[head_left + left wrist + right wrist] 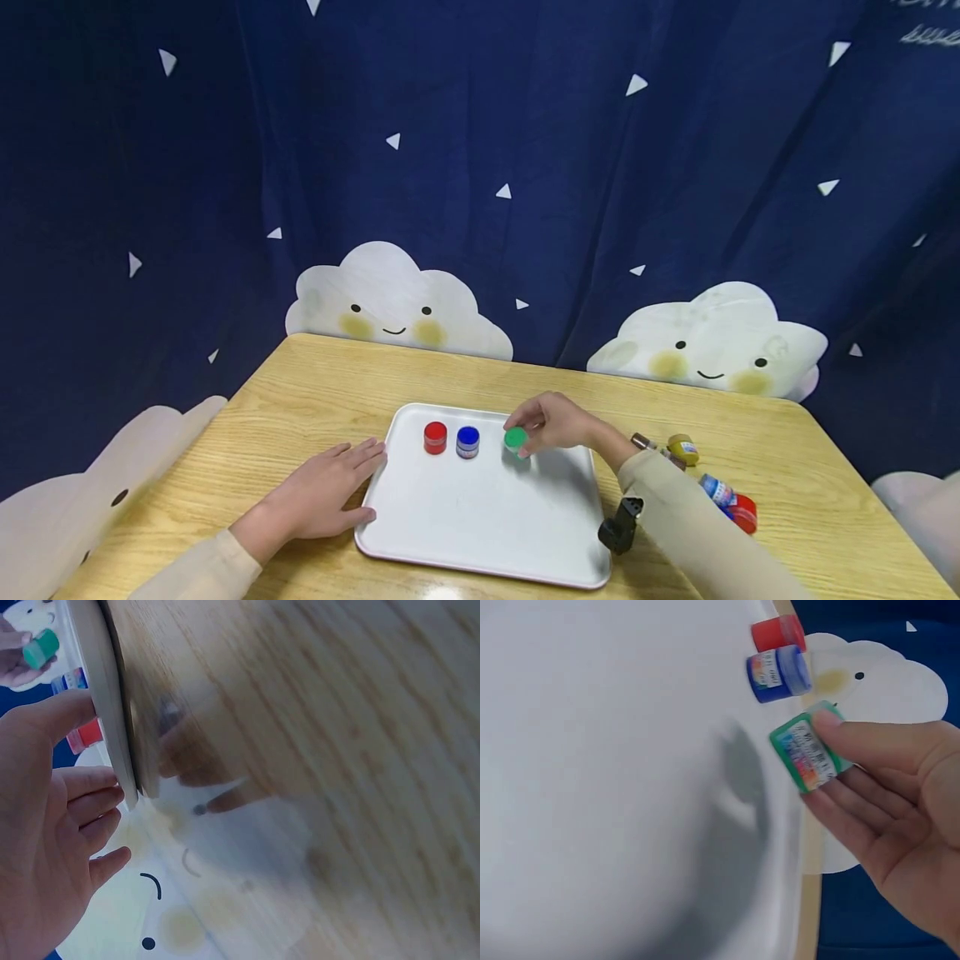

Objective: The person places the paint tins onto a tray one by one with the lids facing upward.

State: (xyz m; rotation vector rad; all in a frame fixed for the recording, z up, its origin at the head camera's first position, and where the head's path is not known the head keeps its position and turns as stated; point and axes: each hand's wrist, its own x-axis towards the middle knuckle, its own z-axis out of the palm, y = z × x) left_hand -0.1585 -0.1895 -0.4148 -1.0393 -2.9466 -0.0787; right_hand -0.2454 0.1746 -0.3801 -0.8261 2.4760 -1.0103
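My right hand (553,423) pinches a small green paint jar (807,752) between thumb and fingers. The jar's printed label faces the right wrist camera, and its shadow lies apart from it on the white tray (480,517). On the tray's far part, left of that jar, stand a blue paint jar (468,442) and a red paint jar (435,438), side by side with a small gap. My left hand (326,492) touches the tray's left edge with extended fingers, its palm over the wooden table; in the left wrist view the fingertips meet the rim.
Right of the tray, partly behind the right forearm, lie a yellow paint jar (683,449), a brown-capped jar (672,458), a blue-and-white labelled jar (717,490) and a red jar (743,513). A black device (620,527) sits at the right wrist. A dark blue curtain (450,167) hangs behind the table.
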